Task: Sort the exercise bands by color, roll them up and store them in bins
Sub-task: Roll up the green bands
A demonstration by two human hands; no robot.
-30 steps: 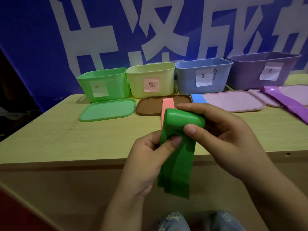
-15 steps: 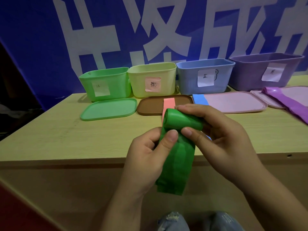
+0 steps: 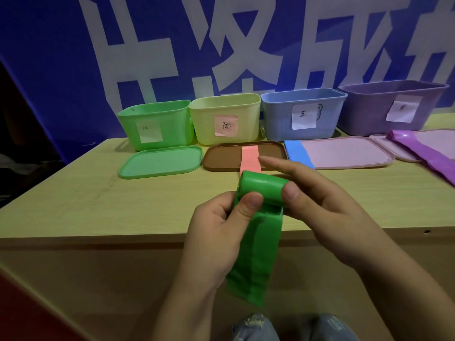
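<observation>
At frame centre I see my left hand point(image 3: 216, 225) and right hand point(image 3: 317, 205) both grasping the half-rolled green rubber exercise band point(image 3: 258, 232) above the wooden counter point(image 3: 98, 193).

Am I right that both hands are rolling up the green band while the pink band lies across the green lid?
Not quite: the head view shows the pink band lying across the brown lid, not the green lid. Both hands are rolling the green band.
</observation>
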